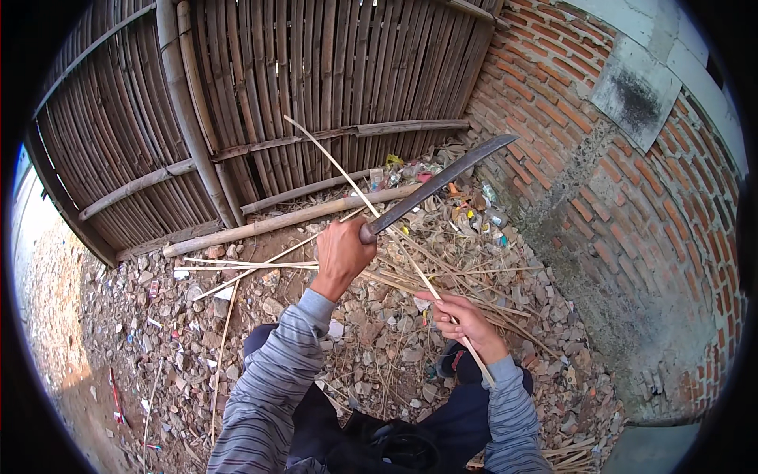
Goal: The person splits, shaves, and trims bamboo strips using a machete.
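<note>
My left hand (343,253) is closed around the handle of a machete (446,182), whose long dark blade points up and to the right. A thin, pale bamboo strip (332,160) slants from upper left to lower right and passes the blade near the handle. Lower down, my right hand (462,322) grips that strip between thumb and fingers, with its end trailing past the wrist. Whether the blade touches the strip, I cannot tell. Several loose bamboo strips (253,266) lie crossed on the stony ground below both hands.
A thick bamboo pole (276,223) lies along the foot of a bamboo slat fence (339,71). To the right rises a brick wall (632,205). Litter (482,205) gathers in the corner. More cut strips (572,456) lie at lower right, and a shoe (452,359) shows near my right hand.
</note>
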